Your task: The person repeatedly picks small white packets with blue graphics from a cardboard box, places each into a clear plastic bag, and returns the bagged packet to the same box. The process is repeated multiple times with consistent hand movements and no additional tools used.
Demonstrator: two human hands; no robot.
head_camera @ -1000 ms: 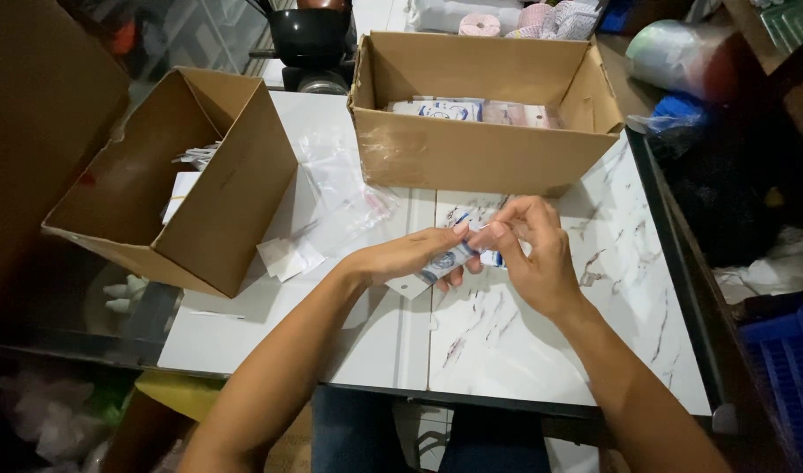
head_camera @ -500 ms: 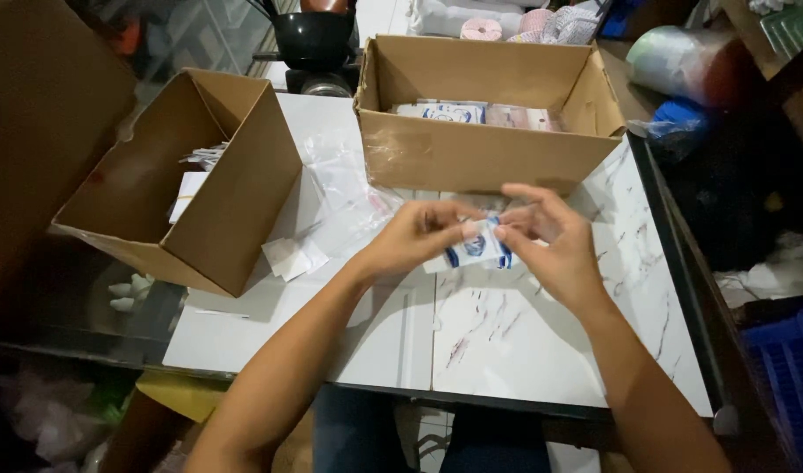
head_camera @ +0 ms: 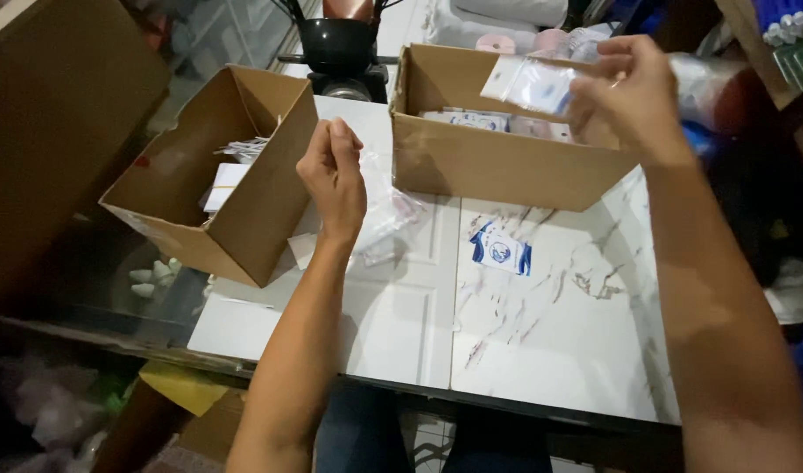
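The right hand (head_camera: 633, 92) is holding a small clear plastic pouch (head_camera: 528, 83) above the open cardboard box (head_camera: 506, 162) at the far side of the bench (head_camera: 550, 350). Its grip is closed on the pouch's right edge, thumb and fingertips pinching, and the pouch is hanging to the left of that grip, over the box's interior. White and blue packets (head_camera: 471, 118) are lying flat inside the box, directly below the pouch.

The left hand (head_camera: 334, 171) is raised between the two boxes, fingers curled in a loose fist. Whether it is pinching anything cannot be told from this view. Just to its left, a second, tilted cardboard box (head_camera: 252, 210) is holding white paper slips (head_camera: 235, 158). Below and to its right, crumpled clear plastic film (head_camera: 384, 219) is lying on the bench.

A white and blue sachet (head_camera: 500, 251) is lying flat on the marble-patterned bench surface, well below the right grip and apart from both hands.

Judged step: the pouch is being carried at the far box, either being set in or just drawn out; the frame does not settle which. The next move would call for a steady pinch on the thin film, since it is flexing freely, and for keeping the pouch clear of the near box wall.
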